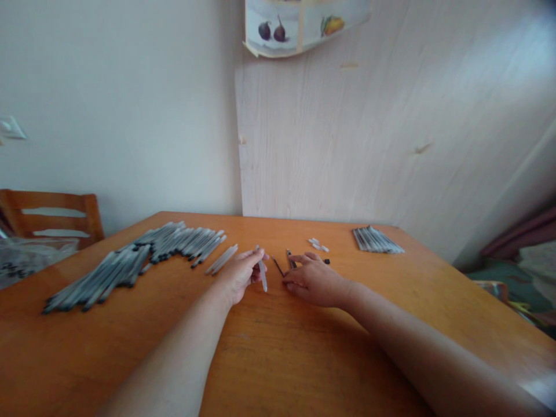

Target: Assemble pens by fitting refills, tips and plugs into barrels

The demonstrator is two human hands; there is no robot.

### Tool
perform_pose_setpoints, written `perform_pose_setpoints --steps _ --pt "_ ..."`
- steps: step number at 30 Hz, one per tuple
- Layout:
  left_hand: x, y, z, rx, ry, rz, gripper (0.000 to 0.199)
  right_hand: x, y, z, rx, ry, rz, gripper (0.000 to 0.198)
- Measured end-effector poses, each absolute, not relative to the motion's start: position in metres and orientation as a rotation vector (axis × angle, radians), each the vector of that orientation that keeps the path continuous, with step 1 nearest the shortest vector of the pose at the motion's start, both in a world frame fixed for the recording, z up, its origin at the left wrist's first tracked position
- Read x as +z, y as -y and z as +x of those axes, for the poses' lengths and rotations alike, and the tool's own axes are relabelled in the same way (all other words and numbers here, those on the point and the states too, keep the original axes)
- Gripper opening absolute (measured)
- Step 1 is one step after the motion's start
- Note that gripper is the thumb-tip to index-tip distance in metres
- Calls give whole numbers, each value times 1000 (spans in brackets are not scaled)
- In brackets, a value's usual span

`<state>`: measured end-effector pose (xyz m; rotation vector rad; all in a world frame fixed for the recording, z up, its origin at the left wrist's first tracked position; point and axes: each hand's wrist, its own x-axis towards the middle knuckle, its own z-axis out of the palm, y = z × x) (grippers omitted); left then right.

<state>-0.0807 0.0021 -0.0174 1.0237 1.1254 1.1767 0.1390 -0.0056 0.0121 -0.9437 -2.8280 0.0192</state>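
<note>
My left hand (244, 272) is closed around a translucent white pen barrel (262, 274), which points down and slightly right. Beside it my right hand (316, 279) rests low over the table with its fingers spread. A thin dark pen refill (278, 266) lies at the tip of its thumb. Under the index finger a short dark piece (289, 258) is partly covered. A small black cap (327, 262) shows just past the knuckles. Several bare pen barrels (221, 260) lie left of my left hand.
Many dark-tipped pens (117, 272) are spread in piles over the left of the wooden table (278, 359). Small white pieces (318, 245) lie behind my right hand. A neat bunch of pens (377, 240) sits at the far right. A chair (52, 214) stands at left.
</note>
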Motion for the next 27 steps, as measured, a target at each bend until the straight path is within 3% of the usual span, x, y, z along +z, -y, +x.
perform_pose_setpoints --steps 14,27 --pt "-16 -3 -80 1201 -1159 1023 31 4 9 124 -62 2656 -1382 33" --pt "-11 -3 -84 1255 -1256 1133 36 4 10 122 179 2699 -1510 23"
